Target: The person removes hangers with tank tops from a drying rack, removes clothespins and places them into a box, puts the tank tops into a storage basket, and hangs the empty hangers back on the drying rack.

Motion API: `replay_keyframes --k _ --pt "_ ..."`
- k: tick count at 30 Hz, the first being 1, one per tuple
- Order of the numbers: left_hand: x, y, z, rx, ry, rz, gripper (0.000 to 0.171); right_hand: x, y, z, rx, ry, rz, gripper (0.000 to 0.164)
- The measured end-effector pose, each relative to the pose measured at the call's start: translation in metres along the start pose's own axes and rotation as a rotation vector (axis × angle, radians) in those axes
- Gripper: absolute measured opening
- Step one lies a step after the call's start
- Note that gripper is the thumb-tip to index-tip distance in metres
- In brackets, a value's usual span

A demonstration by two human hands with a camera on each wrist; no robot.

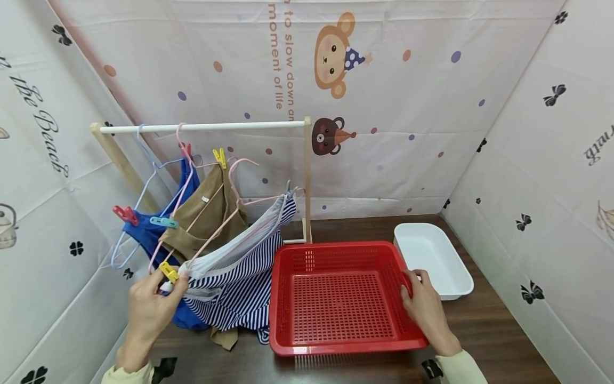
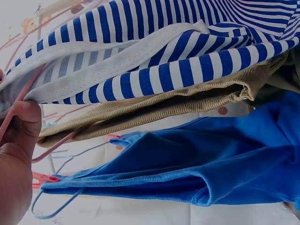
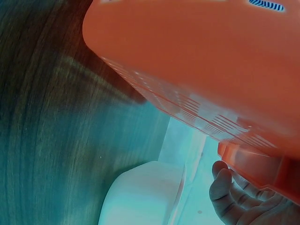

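Observation:
My left hand (image 1: 152, 301) pinches one lower end of a pink hanger (image 1: 223, 226), at the corner of a blue-and-white striped garment (image 1: 240, 296). A yellow clothespin (image 1: 169, 272) sits between thumb and fingers there. A grey clothespin (image 1: 289, 188) is at the garment's far corner. The hanger's hook shows below the white rail (image 1: 249, 126), and in the left wrist view the thumb presses against the pink hanger (image 2: 21, 96) and white waistband (image 2: 56, 91). My right hand (image 1: 424, 304) grips the right rim of a red perforated basket (image 1: 342, 351), which has nothing in it.
Behind the striped garment, a brown garment (image 1: 201, 208) and a blue garment (image 1: 189, 178) hang from the rail on hangers, with red, yellow and teal clothespins. A wooden post (image 1: 308, 181) stands behind the basket. Right of it lies a white tub (image 1: 434, 256) on the brown table (image 1: 484, 330).

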State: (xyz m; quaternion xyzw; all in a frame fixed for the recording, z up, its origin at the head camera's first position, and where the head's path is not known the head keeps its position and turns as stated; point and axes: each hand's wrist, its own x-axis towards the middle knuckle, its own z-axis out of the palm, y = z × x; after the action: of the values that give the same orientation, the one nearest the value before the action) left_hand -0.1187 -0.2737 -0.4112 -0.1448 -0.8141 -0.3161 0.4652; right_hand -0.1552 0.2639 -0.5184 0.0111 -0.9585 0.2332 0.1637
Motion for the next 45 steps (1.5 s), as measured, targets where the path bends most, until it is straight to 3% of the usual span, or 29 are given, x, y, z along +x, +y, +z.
replay_keyframes --k 11,20,36,45 --pt "-0.006 -0.002 -0.005 -0.005 0.038 -0.012 0.013 0.000 -0.002 0.000 0.000 -0.021 0.018 0.041" --pt "-0.006 0.001 -0.008 -0.008 -0.012 -0.030 0.014 -0.001 -0.001 -0.001 -0.005 -0.021 0.020 0.041" --pt "0.011 0.008 0.023 -0.119 -0.088 -0.057 0.014 -0.001 0.001 0.003 -0.005 -0.006 0.020 0.042" --pt "0.022 0.016 0.043 -0.184 -0.082 -0.063 0.014 0.000 0.000 0.001 0.007 -0.038 0.037 0.041"
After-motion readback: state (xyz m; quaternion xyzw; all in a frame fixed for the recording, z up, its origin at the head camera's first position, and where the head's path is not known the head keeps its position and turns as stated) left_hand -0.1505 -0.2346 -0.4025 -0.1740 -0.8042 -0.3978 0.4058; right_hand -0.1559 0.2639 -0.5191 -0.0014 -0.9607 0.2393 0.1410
